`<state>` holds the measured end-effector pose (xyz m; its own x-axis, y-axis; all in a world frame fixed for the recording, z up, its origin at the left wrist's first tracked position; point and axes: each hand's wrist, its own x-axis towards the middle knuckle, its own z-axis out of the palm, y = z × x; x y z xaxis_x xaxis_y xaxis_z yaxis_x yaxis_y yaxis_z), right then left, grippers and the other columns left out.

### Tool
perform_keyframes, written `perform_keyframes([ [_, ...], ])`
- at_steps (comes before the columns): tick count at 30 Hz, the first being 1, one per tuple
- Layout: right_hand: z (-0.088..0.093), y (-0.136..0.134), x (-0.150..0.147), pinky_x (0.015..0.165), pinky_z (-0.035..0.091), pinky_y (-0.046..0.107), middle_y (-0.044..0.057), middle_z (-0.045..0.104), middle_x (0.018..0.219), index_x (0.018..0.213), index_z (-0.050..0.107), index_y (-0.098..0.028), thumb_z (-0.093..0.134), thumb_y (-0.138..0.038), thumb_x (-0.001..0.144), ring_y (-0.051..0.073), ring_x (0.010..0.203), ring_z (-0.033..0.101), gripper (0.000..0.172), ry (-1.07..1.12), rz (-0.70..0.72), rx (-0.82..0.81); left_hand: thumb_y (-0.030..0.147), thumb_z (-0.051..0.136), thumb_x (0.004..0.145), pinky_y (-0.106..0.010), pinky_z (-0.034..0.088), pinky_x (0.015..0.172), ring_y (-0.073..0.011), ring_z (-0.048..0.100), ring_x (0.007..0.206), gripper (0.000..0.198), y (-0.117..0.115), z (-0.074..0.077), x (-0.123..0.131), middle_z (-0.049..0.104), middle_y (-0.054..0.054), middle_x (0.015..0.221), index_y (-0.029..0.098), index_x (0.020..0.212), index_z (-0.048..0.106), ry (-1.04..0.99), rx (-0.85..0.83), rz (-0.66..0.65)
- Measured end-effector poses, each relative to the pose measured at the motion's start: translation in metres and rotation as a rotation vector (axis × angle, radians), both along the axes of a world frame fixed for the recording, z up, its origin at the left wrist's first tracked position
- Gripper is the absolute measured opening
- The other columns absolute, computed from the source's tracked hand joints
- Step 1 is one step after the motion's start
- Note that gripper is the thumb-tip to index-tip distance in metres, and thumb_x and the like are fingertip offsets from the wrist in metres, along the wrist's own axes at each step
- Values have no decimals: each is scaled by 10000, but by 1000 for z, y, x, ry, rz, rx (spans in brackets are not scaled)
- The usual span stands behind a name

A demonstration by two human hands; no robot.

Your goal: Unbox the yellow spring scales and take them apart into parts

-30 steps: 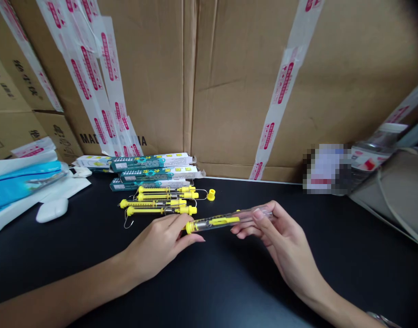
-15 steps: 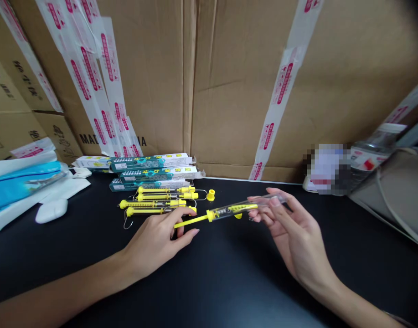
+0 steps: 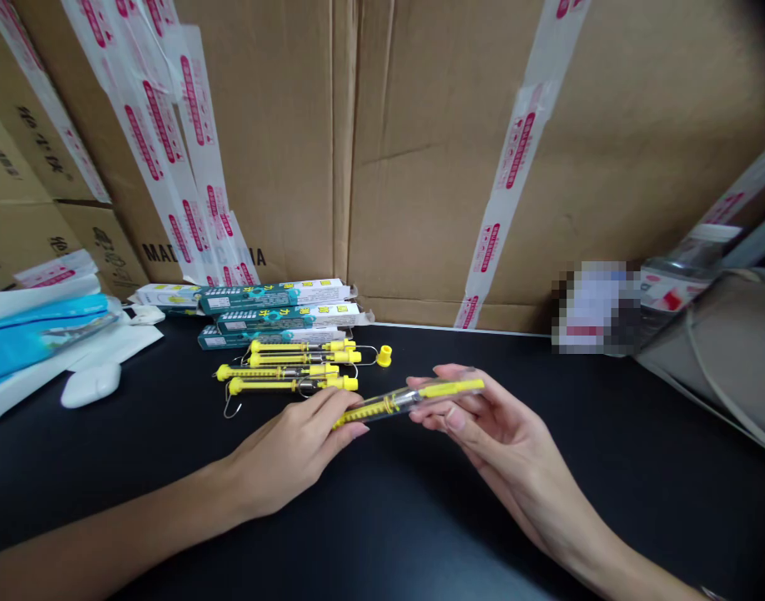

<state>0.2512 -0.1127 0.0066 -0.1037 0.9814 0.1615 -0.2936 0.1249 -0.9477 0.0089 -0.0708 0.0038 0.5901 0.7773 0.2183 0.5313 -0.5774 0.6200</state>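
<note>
Holding a clear-tubed spring scale [image 3: 407,402] between both hands, low over the black table [image 3: 545,517] at lower centre of the frame! Its long axis slants up to the right, yellow rod pointing right. Left hand [image 3: 294,442] pinches the lower end, fingertips closed on the tube; right hand [image 3: 495,426] curls around the upper part. Four more scales [image 3: 288,371] lie just beyond.
</note>
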Motion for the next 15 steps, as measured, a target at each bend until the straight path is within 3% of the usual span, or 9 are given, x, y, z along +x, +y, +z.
perform_keyframes([
  [2, -1, -1, -3, 1019, 550, 367, 60, 704, 1287, 1248, 619, -295, 757, -292, 878, 204, 1114, 701, 396, -33, 27, 27, 452, 371, 1043, -291, 466, 715, -175, 587, 792, 325, 2, -3, 2, 624, -30, 923, 215, 1100, 586, -126, -110, 15],
  [4, -6, -2, -8, 1077, 513, 413, 61, 685, 1310, 1297, 593, -305, 774, -290, 856, 221, 1198, 659, 477, -99, 45, 39, 560, 350, 1028, -260, 404, 585, -134, 487, 642, 416, 3, -7, 5, 553, -4, 807, 199, 1059, 555, -350, -322, 18],
  [7, -17, -2, -14, 1080, 511, 460, 73, 710, 1241, 1278, 610, -280, 789, -326, 833, 238, 1176, 671, 482, -203, 76, 7, 645, 487, 954, -248, 375, 562, -104, 458, 617, 470, 3, -12, 14, 568, -25, 864, 190, 1066, 520, -684, -606, -34],
  [11, -19, -1, -19, 1039, 536, 440, 74, 736, 1164, 1201, 661, -257, 767, -394, 845, 242, 1109, 702, 396, -229, 151, -46, 531, 687, 889, -262, 414, 594, -137, 558, 717, 411, 2, -13, 22, 588, -59, 942, 181, 1051, 544, -866, -673, -99],
  [15, 0, -5, -18, 969, 557, 379, 47, 747, 1115, 1143, 712, -301, 689, -411, 912, 223, 1052, 707, 257, -277, 57, 34, 443, 727, 883, -272, 448, 613, -152, 600, 752, 345, 3, -12, 23, 578, -54, 958, 166, 1029, 581, -903, -684, -82],
])
